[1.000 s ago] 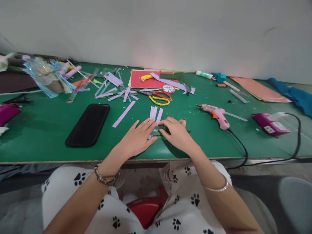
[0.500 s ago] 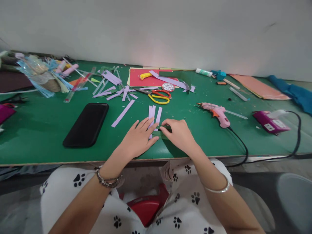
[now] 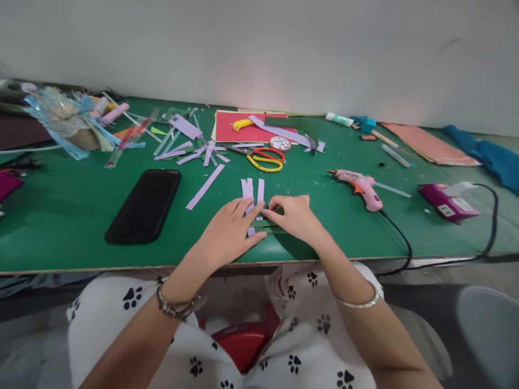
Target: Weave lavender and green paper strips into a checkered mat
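My left hand [image 3: 229, 232] lies flat with fingers stretched out, pressing down on lilac paper strips [image 3: 252, 190] that stand side by side near the front edge of the green table [image 3: 81, 216]. My right hand [image 3: 294, 217] sits just to the right, fingers curled in a pinch on a dark green paper strip [image 3: 265, 222] that crosses the lilac ones. The strips' near ends are hidden under my hands.
A black phone [image 3: 144, 205] lies left of my hands. Behind are loose lilac strips [image 3: 205, 187], red and yellow scissors [image 3: 263, 161] and red card [image 3: 243, 129]. A pink glue gun [image 3: 360, 187] with its cord and a purple box [image 3: 448, 202] lie to the right.
The lilac strips have straightened to lie more upright and closer together. My right hand has shifted slightly and its fingers have tightened on the green strip. My left hand stays pressed on the strips.
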Demonstrator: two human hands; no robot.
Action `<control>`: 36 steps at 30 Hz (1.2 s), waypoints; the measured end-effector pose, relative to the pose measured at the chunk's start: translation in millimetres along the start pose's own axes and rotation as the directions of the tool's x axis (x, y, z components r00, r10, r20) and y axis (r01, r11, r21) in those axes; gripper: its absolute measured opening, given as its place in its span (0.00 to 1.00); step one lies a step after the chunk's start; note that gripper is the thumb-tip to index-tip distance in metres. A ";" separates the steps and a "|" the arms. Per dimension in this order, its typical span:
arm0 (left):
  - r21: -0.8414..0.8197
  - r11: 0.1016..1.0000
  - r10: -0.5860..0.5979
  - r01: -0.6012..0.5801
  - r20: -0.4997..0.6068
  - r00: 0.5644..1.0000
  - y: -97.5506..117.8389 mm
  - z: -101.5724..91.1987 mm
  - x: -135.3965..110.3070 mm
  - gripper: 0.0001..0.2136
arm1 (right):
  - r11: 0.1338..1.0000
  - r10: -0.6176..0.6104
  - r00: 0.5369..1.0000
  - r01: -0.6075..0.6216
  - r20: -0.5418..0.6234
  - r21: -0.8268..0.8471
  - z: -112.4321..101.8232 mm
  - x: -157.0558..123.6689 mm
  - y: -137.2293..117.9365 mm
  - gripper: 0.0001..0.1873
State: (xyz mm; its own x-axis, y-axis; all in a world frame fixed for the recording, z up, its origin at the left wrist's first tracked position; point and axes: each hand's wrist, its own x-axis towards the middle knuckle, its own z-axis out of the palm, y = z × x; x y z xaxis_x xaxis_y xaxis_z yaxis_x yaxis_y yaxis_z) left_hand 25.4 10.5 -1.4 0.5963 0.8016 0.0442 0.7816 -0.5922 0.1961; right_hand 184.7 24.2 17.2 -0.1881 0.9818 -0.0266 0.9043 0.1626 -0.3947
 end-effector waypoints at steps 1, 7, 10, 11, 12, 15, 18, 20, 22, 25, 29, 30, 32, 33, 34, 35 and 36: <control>-0.017 1.000 0.016 -0.016 0.014 1.000 -3.2 -2.8 -0.1 0.26 | 0.999 0.018 1.000 -0.019 -0.011 -0.041 0.7 -1.2 -1.8 0.11; -0.022 0.999 0.031 -0.030 0.063 0.998 -13.1 -1.6 1.0 0.25 | 0.985 0.046 0.998 -0.052 -0.036 -0.167 -0.5 -6.2 -7.2 0.19; 0.012 0.999 0.039 -0.040 0.095 0.995 -14.1 1.4 2.5 0.24 | 0.991 0.019 1.000 -0.020 -0.008 -0.135 -2.7 -4.6 -5.4 0.16; 0.021 0.999 0.035 -0.038 0.108 0.994 -14.0 1.4 2.8 0.24 | 0.994 0.002 1.000 -0.001 0.003 -0.110 -3.0 -3.8 -4.3 0.15; 0.030 0.999 0.030 -0.034 0.117 0.993 -13.8 1.0 3.0 0.25 | 0.997 -0.020 1.000 0.021 0.014 -0.079 -3.1 -2.9 -3.0 0.14; 0.049 0.999 0.013 -0.020 0.129 0.992 -12.7 -0.8 3.0 0.26 | 0.997 -0.080 0.996 0.080 0.033 0.014 -1.7 -0.6 0.3 0.13; 0.061 0.998 0.007 -0.015 0.132 0.991 -11.7 -1.4 3.0 0.27 | 0.992 -0.120 0.991 0.117 0.050 0.055 0.4 0.5 1.4 0.14; 0.063 0.998 0.005 -0.014 0.137 0.991 -11.4 -1.3 3.1 0.27 | 0.990 -0.134 0.989 0.130 0.065 0.050 1.0 0.4 1.4 0.14; 0.060 0.998 0.000 -0.008 0.141 0.990 -11.3 -1.3 3.2 0.27 | 0.989 -0.146 0.987 0.143 0.069 0.041 0.9 -0.1 1.7 0.14; 0.051 0.999 -0.001 -0.006 0.135 0.991 -12.0 -1.2 3.2 0.26 | 0.982 -0.183 0.981 0.179 0.063 0.060 -0.1 -0.4 3.4 0.14; 0.035 0.999 0.019 -0.023 0.107 0.994 -14.5 0.3 2.8 0.26 | 0.974 -0.198 0.977 0.187 0.083 0.126 -1.3 1.1 5.9 0.11; 0.031 0.999 0.025 -0.028 0.099 0.995 -15.1 0.6 2.8 0.27 | 0.972 -0.200 0.976 0.186 0.085 0.144 -1.5 1.5 6.4 0.10; 0.027 0.999 0.028 -0.031 0.100 0.995 -16.0 0.8 2.9 0.27 | 0.967 -0.207 0.974 0.190 0.092 0.167 -1.9 2.0 7.2 0.09; 0.027 0.999 0.025 -0.028 0.107 0.994 -16.1 0.7 3.0 0.27 | 0.967 -0.211 0.973 0.193 0.098 0.168 -2.1 1.9 7.5 0.10; 0.027 0.999 0.020 -0.024 0.116 0.993 -16.1 0.4 3.1 0.27 | 0.967 -0.214 0.971 0.196 0.103 0.164 -2.2 1.6 7.7 0.10; 0.027 0.999 0.016 -0.020 0.123 0.992 -16.0 0.0 3.2 0.27 | 0.968 -0.215 0.971 0.198 0.106 0.154 -2.4 1.1 7.9 0.11; 0.028 0.999 0.013 -0.017 0.126 0.992 -15.8 -0.3 3.2 0.27 | 0.970 -0.215 0.971 0.200 0.105 0.141 -2.5 0.5 8.0 0.11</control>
State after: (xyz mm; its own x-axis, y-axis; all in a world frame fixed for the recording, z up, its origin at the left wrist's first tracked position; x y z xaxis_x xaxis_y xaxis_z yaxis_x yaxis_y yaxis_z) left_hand 14.9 22.5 -4.1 0.6250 0.7768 -0.0767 0.7761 -0.6080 0.1674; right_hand 192.8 26.2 16.3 -0.4174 0.9080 -0.0368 0.7853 0.3400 -0.5175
